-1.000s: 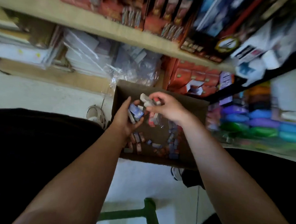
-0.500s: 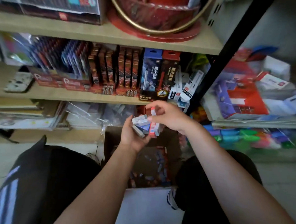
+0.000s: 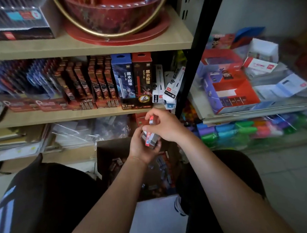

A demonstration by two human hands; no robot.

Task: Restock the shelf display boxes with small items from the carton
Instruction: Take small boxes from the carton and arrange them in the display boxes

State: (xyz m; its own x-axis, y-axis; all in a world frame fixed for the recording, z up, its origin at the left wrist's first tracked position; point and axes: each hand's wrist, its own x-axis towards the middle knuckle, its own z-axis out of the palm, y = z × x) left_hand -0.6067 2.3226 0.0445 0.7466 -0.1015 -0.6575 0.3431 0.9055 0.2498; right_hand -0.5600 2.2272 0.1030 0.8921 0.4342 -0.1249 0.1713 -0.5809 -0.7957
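Note:
A brown carton stands on the floor between my knees, with several small red, blue and grey packs loose on its bottom. Above it my left hand cups a bunch of these small packs. My right hand hovers just over the bunch and pinches one small red and white pack between thumb and fingers. Red display boxes of carded items line the middle shelf behind my hands.
A black shelf upright stands right of my hands. Blue and red pencil boxes stand at the shelf's right end. Open red boxes fill the right shelf, coloured packs lie below. Plastic-wrapped stock sits behind the carton.
Both hands rose out of the carton holding packs. My view lifted from the carton to the shelves. My right hand now pinches one pack above the bunch.

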